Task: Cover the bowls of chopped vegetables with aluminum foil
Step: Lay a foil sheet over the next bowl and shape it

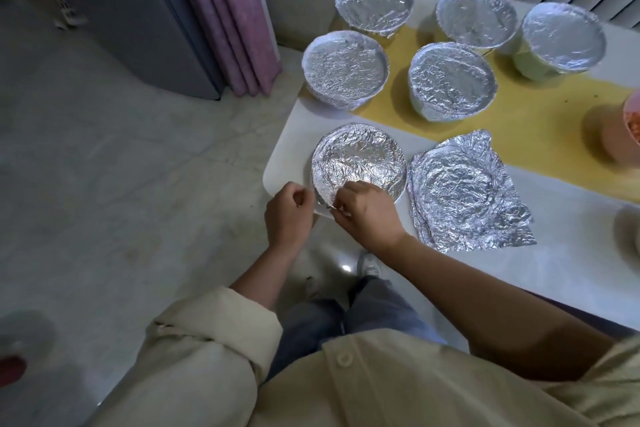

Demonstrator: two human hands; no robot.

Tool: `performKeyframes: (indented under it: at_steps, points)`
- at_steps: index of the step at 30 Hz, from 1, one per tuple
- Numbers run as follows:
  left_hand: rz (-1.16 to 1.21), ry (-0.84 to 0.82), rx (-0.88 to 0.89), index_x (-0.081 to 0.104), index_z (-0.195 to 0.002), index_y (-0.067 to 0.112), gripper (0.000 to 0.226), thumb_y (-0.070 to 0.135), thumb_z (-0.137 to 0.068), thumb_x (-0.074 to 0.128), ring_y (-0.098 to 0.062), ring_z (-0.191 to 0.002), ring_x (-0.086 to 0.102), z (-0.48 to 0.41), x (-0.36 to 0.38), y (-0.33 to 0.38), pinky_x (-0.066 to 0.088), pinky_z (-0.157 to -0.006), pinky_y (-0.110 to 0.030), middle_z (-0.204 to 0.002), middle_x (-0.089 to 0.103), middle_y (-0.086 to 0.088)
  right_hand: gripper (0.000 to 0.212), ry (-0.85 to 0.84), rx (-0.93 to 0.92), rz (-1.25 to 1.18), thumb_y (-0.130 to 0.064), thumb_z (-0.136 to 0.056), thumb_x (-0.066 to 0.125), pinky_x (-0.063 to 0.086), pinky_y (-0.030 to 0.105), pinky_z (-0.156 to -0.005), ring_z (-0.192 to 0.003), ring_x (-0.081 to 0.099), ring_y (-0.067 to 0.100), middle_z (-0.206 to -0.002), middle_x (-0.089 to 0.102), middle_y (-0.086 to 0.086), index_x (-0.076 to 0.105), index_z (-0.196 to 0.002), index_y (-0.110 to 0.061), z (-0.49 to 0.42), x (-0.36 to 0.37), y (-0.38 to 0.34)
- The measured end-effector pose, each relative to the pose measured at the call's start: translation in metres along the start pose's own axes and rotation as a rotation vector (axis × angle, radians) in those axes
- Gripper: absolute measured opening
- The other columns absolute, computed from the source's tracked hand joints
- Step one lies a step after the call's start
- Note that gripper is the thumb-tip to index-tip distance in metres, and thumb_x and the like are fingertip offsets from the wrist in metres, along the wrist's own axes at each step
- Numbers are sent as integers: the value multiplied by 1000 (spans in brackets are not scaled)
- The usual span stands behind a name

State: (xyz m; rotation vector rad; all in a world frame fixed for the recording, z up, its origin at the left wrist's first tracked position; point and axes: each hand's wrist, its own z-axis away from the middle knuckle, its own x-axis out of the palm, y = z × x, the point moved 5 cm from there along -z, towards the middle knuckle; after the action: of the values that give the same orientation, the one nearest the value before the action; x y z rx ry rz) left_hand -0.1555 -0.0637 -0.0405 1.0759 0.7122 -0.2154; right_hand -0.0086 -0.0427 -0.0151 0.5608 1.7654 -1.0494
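Note:
A foil-covered bowl (360, 163) stands at the near left corner of the white table (519, 270). My right hand (369, 215) pinches the foil's edge at the bowl's near rim. My left hand (289, 215) is curled at the bowl's left near side, fingers at the foil edge; what it holds is hidden. A crumpled loose foil sheet (464, 194) with a round imprint lies flat to the right. Several more foil-covered bowls (450, 80) stand farther back on a yellow runner (540, 135).
A pink bowl (623, 128) with orange chopped pieces sits at the right edge. The table's near left corner ends beside my hands, with grey floor (121, 166) beyond. A pink curtain (228, 17) and grey cabinet (121, 10) stand at the back left.

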Motion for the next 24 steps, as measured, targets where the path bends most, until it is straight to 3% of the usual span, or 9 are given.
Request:
performKeyframes:
  at_steps: [3,9,15,18,24]
  points:
    - [-47,30,-11,76,-85,15,25,35,-88,62,-21,-82,68,5,-2,5,48,-75,-31,-81,76,0,20,11,-9,13,-25,-74,56,39,27,-47,-55,56,27,-61,54,2,59,-58,-13,1,0,-3]
    - [-143,-5,-94,78,-74,14,28,39,-82,70,-27,-74,69,3,3,20,52,-69,-29,-69,73,-5,18,1,-29,-10,-17,-73,63,35,28,-47,-55,55,28,-62,53,4,57,-57,-11,0,2,-6]
    - [-66,-82,-214,77,-70,16,21,36,-71,70,-23,-69,74,-7,12,11,60,-76,-35,-63,73,0,21,6,-52,-19,-11,-71,75,33,25,-48,-57,56,28,-62,54,5,58,-58,-9,1,3,-6]
    - [-90,-115,-226,79,-78,19,36,49,-65,64,-24,-73,74,-7,13,9,60,-76,-34,-70,75,-1,25,37,-58,-27,-20,-81,59,39,28,-48,-59,56,27,-63,55,4,59,-59,-9,3,2,-5]
    - [-105,-156,-242,77,-73,15,26,36,-64,64,-23,-73,74,-12,15,11,60,-76,-35,-67,74,-1,32,54,-39,-53,-27,-84,48,41,29,-48,-58,56,28,-64,55,5,59,-61,-8,3,5,-3]
